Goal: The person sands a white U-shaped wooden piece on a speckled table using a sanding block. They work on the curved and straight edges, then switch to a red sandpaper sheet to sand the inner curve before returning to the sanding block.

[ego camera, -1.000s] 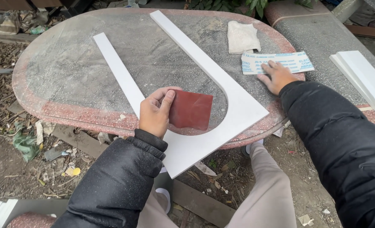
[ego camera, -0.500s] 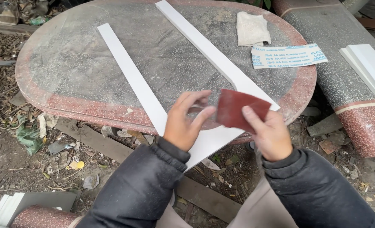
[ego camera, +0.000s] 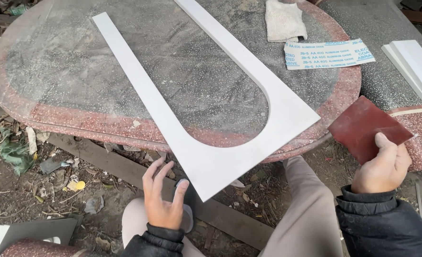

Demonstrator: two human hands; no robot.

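A flat white U-shaped board (ego camera: 249, 143) lies on a dusty oval stone slab with a red rim (ego camera: 58, 62), its rounded corner hanging over the near edge. My right hand (ego camera: 382, 169) holds a dark red sheet of sandpaper (ego camera: 365, 126) off to the right of the board, apart from it. My left hand (ego camera: 162, 197) is below the board's overhanging corner, fingers spread, holding nothing and just short of touching the board.
A folded whitish cloth (ego camera: 284, 20) and a pale printed sandpaper sheet (ego camera: 330, 53) lie on the slab's far right. White strips (ego camera: 418, 69) rest on a second grey stone slab at right. Rubble and wooden planks (ego camera: 111, 164) cover the ground below.
My right hand took the red sandpaper from the left and carried it out to the right. My left hand dropped away below the board's corner, fingers now spread.
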